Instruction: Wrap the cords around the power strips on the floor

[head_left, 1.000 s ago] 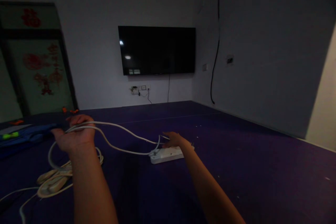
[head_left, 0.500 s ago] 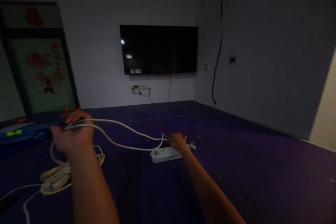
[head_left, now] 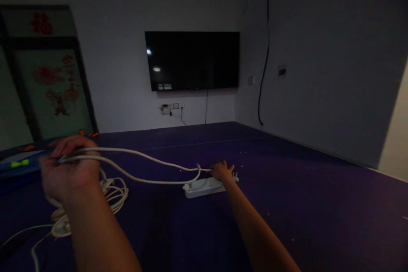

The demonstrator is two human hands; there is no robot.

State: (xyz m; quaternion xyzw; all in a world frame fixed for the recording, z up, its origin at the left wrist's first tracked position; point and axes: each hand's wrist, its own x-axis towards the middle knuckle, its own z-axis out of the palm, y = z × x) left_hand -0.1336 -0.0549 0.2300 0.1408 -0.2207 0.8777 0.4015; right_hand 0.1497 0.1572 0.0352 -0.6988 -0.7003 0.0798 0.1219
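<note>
My left hand (head_left: 68,165) is raised at the left with its fingers closed around loops of a white cable (head_left: 140,165). The cable runs right in two strands to a white power strip (head_left: 202,188) lying on the dark purple floor (head_left: 287,204). My right hand (head_left: 222,171) reaches far forward and rests on the strip's far end, where the cable bends; its fingers are partly spread, and whether they pinch the cable is unclear. More coils of the cable (head_left: 111,191) lie on the floor below my left hand.
A black television (head_left: 192,60) hangs on the far wall above a wall socket (head_left: 170,107). A black cable (head_left: 264,51) hangs down the right wall. A door with red paper cuttings (head_left: 54,76) stands at the left, with blue fabric (head_left: 19,168) and a green item by it.
My left hand has drawn left and nearer with the cable loops, pulling the strands straighter. My right hand has slid along the strip to its far end.
</note>
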